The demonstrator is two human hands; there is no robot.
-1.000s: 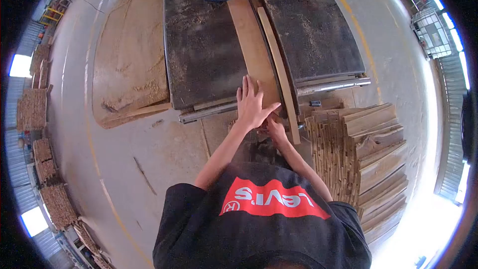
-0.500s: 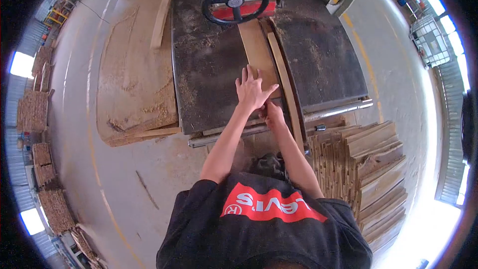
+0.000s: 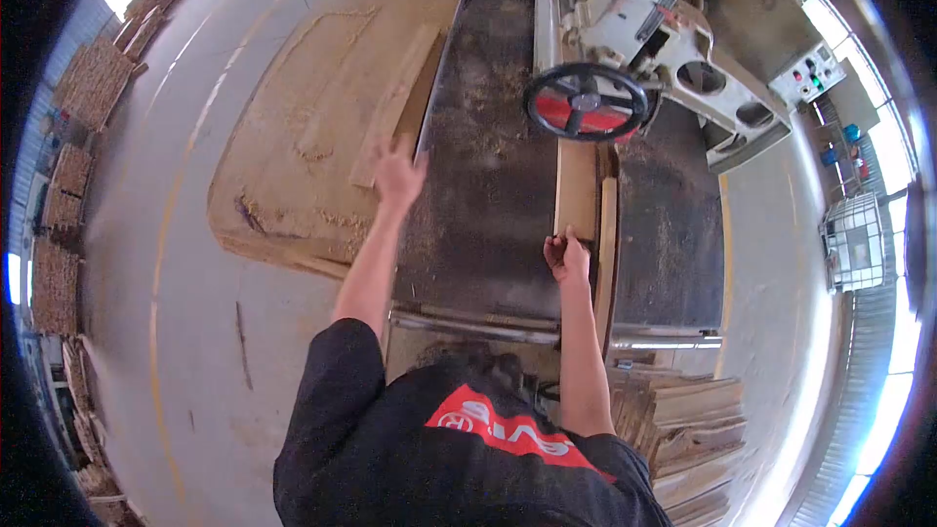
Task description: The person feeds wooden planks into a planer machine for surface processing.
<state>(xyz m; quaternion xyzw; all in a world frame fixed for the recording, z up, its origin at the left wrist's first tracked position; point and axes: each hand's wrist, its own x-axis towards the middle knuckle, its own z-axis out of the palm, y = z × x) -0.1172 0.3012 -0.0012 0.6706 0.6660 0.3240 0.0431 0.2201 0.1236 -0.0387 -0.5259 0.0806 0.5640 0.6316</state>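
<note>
My right hand (image 3: 568, 256) has its fingers curled at the near end of a flat wooden board (image 3: 577, 190), which lies on the dark machine table (image 3: 478, 234). The far end of this board runs beneath a black handwheel (image 3: 586, 103). Along its right side stands a narrow wooden strip (image 3: 609, 220). Over to the left, my left hand (image 3: 396, 174) is open, fingers spread and slightly blurred, right at the near end of a loose plank (image 3: 402, 98). That plank rests on the dusty wooden side table (image 3: 293, 98).
The white machine frame (image 3: 625, 15) rises behind the handwheel, with a control box (image 3: 812, 74) at its right. A stack of rough boards (image 3: 693, 420) stands near me at the right. Sawdust is scattered over both tables.
My left hand has left the board and swung left to the loose plank. My right hand stays at the board's near end. The view has turned, showing more of the machine.
</note>
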